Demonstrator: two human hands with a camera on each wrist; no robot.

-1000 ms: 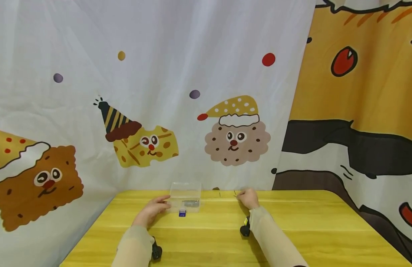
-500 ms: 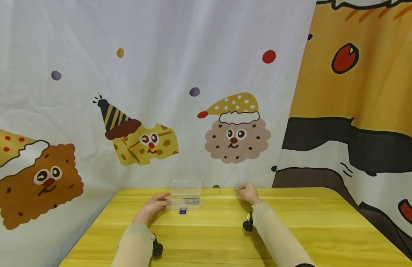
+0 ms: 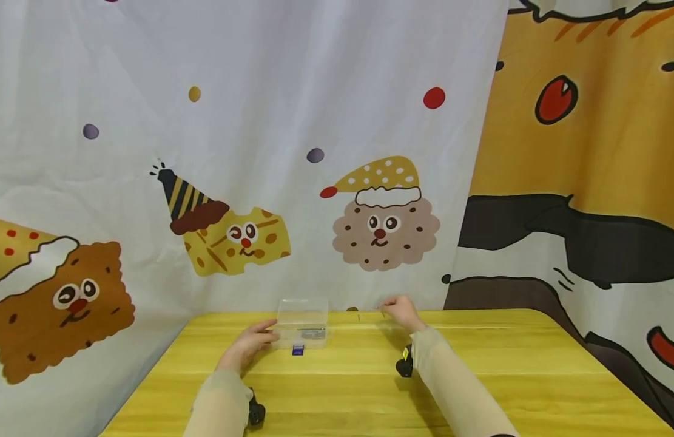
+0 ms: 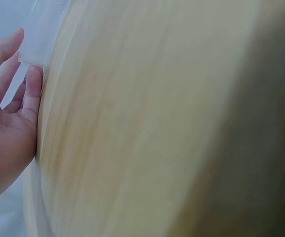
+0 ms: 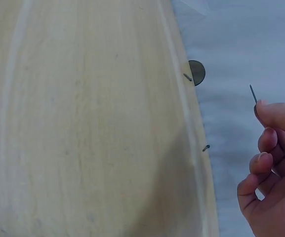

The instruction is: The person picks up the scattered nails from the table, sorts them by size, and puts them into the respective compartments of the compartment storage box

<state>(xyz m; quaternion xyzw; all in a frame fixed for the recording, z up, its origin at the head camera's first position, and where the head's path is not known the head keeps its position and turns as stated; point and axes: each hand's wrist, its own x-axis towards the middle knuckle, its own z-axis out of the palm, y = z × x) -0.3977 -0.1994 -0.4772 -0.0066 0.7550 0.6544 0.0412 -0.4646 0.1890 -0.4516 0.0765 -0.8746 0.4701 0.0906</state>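
Observation:
My left hand [image 3: 248, 345] is at the left end of a clear plastic box [image 3: 303, 311], its lid raised at the back. In the left wrist view the fingers [image 4: 32, 91] are extended, fingertips right at the box's end. Several grey metal pieces [image 3: 313, 333] lie inside. My right hand [image 3: 402, 312] is raised over the table's far edge. Between thumb and forefinger it pinches a thin dark nail [image 5: 253, 93], one end sticking out; the other fingers curl loosely. Two more nails lie near the far edge, a nearer nail [image 5: 206, 148] and a farther nail [image 5: 187, 77].
A small blue tab [image 3: 298, 349] is at the box's front. The yellow wood-grain table [image 3: 337, 394] runs back to a printed curtain [image 3: 309, 243]. A black wrist camera [image 3: 404, 364] hangs under the right sleeve, and another black camera [image 3: 255, 411] under the left.
My right hand has lifted from the table near the right-hand nail and shifted slightly left, with a nail now pinched in its fingertips. The left hand stays at the box.

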